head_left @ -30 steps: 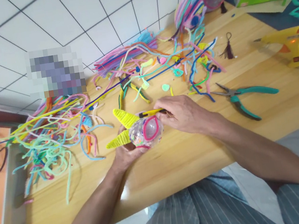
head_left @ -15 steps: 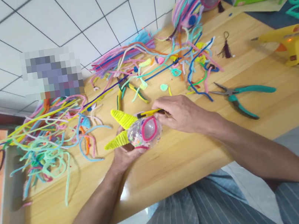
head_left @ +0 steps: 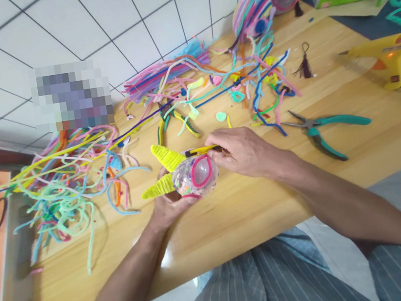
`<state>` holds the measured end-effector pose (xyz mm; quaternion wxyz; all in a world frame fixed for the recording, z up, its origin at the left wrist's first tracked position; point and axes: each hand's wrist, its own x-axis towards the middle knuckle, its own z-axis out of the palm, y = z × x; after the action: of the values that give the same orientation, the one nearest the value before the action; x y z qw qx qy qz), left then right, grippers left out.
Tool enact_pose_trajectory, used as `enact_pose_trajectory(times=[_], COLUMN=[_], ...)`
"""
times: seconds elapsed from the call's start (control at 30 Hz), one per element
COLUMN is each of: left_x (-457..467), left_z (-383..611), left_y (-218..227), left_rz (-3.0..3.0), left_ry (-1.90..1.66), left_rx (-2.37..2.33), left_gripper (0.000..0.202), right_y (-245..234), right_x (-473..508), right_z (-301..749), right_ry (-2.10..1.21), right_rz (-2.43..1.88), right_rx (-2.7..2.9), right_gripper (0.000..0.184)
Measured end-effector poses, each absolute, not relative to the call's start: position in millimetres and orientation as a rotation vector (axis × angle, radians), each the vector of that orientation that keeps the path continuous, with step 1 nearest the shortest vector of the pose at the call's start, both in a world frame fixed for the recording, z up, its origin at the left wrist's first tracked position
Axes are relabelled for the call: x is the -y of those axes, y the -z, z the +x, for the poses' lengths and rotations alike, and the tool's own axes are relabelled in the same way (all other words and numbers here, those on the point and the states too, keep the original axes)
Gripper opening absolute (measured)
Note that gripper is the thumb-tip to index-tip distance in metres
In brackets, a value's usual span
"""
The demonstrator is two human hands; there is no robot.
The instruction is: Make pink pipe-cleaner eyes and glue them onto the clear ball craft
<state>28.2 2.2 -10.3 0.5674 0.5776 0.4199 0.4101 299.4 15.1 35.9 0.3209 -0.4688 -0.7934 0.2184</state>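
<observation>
My left hand point(head_left: 167, 208) is closed around the underside of a clear, rounded plastic craft figure point(head_left: 185, 182) and holds it above the table. Two pointed pieces wrapped in yellow pipe cleaner point(head_left: 166, 156) stick out to its left, and a pink pipe-cleaner ring point(head_left: 192, 173) sits on its front. Between the fingers of my right hand point(head_left: 240, 152) is a slim yellow and black utility knife point(head_left: 200, 151). Its black tip points left and lies along the figure's upper edge; whether it touches cannot be made out. The fingers under the figure are partly hidden.
Loose pipe cleaners point(head_left: 66, 211) are heaped on the left, with a bundle point(head_left: 169, 72) by the tiled wall. Yellow-green pliers point(head_left: 186, 125) lie behind the figure. Teal-handled pliers point(head_left: 312, 128) and a yellow glue gun point(head_left: 396, 58) are on the right, near a dark tassel point(head_left: 305, 64).
The whole view has shifted slightly, the figure appearing a little further right. Both hands keep their hold, and the knife stays at the figure's upper edge.
</observation>
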Motion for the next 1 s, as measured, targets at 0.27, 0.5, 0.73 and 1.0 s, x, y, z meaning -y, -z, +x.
enact_pose_trajectory(times=[0.27,0.5,0.73,1.0], left_x=[-4.6,-9.9,-6.5,-10.2], left_z=[35.7,39.7,46.5,51.9], left_y=[3.2,-0.2,1.1,1.7], left_rz=[1.381,1.444,1.385,1.331], left_ry=[-0.968,-1.063,-1.124,-1.226], left_rx=[-0.945,-0.968,-0.979,-1.076], left_gripper=[0.105,0.102,0.096,0.085], right_y=[-31.4,-35.0,-33.0,-43.1], right_x=[-18.5,-12.1,-3.5,4.2], right_z=[300.8,299.8,283.7,270.3], right_ry=[-0.567,-0.447,-0.572,-0.634], right_rz=[-1.203,-1.096,-1.090,-1.168], right_rx=[2.072,1.951,1.939,1.831], right_gripper=[0.008,0.010,0.010,0.013])
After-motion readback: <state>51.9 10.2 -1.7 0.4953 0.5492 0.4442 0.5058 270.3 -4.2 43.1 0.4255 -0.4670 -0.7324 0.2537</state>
